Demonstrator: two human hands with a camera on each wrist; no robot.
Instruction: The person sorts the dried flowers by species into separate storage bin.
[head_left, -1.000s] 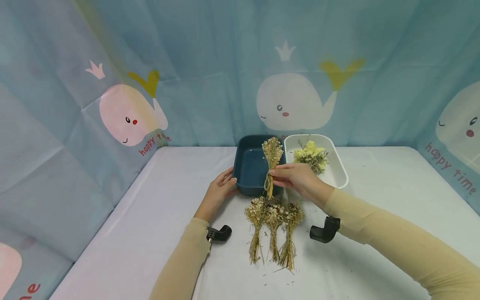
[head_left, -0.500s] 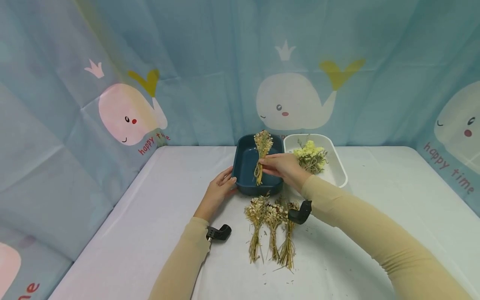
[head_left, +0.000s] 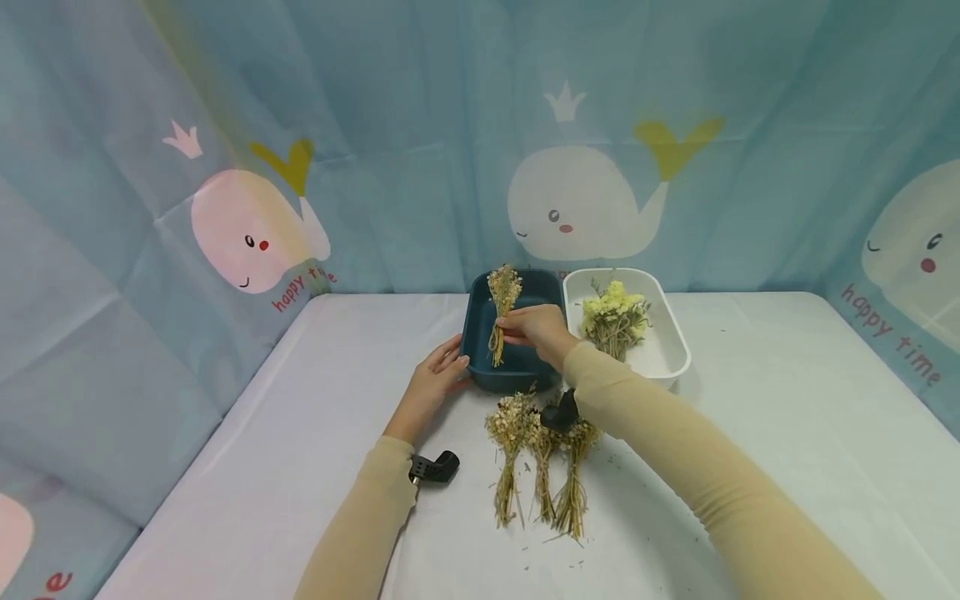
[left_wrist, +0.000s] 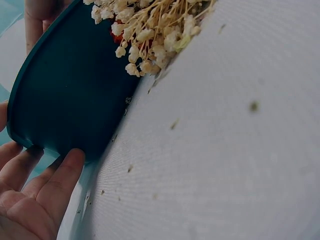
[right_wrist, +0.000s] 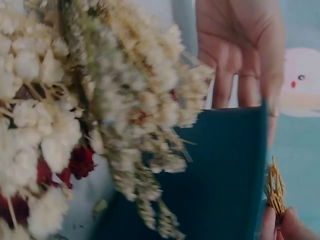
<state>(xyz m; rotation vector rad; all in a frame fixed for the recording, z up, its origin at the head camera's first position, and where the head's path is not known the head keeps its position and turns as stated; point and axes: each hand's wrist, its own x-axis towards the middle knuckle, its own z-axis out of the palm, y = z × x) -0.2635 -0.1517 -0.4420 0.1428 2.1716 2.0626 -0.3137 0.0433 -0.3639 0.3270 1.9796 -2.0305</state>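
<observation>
My right grip [head_left: 536, 327] is closed on the stems of a dried flower bunch [head_left: 505, 289], pinched between thumb and fingers, and holds it over the left half of the blue tray [head_left: 517, 382]. The bunch's long axis runs front to back: blossoms towards the far wall of the tray, stem ends towards me. So the tray floor lies beneath the bunch, though how high it hangs I cannot tell. My right grip reaches in from the right. My left grip [head_left: 435, 381] grasps nothing; its fingers rest loosely extended against the tray's near left corner, touching the wall from outside, just beside the held stems' side of the tray. Three more bunches [head_left: 507, 467] lie on the surface [head_left: 750, 383] in front of the tray, stems towards me, nearly parallel to the one I hold. To the right, the white tray [head_left: 677, 342] holds yellow flowers [head_left: 617, 307].
</observation>
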